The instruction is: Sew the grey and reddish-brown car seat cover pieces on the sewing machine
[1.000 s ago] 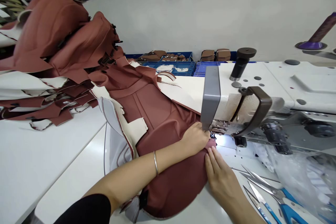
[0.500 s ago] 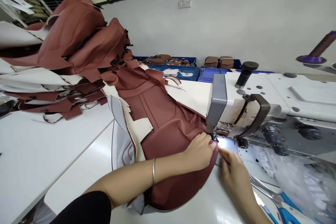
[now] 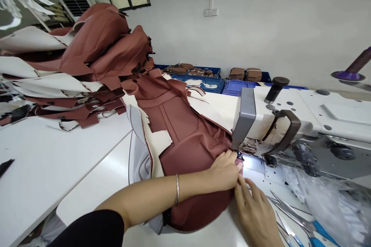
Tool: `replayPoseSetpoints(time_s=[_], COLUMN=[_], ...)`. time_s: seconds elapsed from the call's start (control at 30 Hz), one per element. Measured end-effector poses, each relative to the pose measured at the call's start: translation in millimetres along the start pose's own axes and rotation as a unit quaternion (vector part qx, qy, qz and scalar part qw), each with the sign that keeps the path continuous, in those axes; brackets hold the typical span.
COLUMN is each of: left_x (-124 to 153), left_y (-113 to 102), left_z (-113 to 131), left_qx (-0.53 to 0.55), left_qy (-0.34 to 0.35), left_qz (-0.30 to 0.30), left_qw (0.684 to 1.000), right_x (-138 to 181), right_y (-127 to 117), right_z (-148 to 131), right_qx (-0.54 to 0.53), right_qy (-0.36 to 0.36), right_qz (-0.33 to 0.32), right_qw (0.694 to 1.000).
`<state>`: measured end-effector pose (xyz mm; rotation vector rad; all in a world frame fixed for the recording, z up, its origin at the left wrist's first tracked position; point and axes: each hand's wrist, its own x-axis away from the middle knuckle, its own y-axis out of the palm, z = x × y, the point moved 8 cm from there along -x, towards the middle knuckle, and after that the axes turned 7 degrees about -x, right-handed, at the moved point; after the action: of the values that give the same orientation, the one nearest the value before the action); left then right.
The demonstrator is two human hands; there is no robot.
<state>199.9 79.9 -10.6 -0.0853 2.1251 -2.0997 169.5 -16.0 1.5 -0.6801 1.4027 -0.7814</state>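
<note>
A reddish-brown leather seat cover [image 3: 182, 154] with a pale backing is spread over the white table, one edge lying under the needle area of a sewing machine [image 3: 245, 117]. Close to the lit presser foot [image 3: 240, 156], my left hand [image 3: 227, 170] presses on the leather with fingers bent and thumb gripping the edge. My right hand [image 3: 255, 206] is just below it, its fingertips holding the cover's curved rim beside my left thumb. The undersides of the fingers are hidden.
Large scissors [image 3: 301, 220] with blue handles and a smaller blade lie right of my right hand, by clear plastic bags [image 3: 333, 200]. A tall stack of similar covers [image 3: 98, 54] stands left. Blue crates [image 3: 208, 83] with brown pieces line the wall.
My right hand has slid down and left along the cover's edge, its fingers lower and straighter. My left hand stays by the presser foot. The whole view has shifted slightly.
</note>
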Motion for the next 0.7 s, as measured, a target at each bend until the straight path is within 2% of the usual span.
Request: replayPoseSetpoints(time_s=[0.1,0.2,0.5,0.7], left_x=[-1,-2,-5,-3], left_y=[5,7,-5,-8], left_z=[-1,-1,-1,-1], left_qx=[-0.021,-0.026,-0.041,-0.070], left_qy=[0.001,0.006,0.025,0.068], left_qz=[0.009,0.018,0.051,0.056], left_qw=[1.000,0.999,0.998,0.994], right_x=[1,2,0,-5], right_y=[-1,7,19,22], right_z=[-21,-28,-19,-13], right_qx=[-0.002,0.011,-0.008,-0.019], right_qy=[-0.028,-0.053,-0.058,-0.052], right_qz=[0.026,0.032,0.009,0.009], right_qw=[0.999,0.998,0.998,0.998])
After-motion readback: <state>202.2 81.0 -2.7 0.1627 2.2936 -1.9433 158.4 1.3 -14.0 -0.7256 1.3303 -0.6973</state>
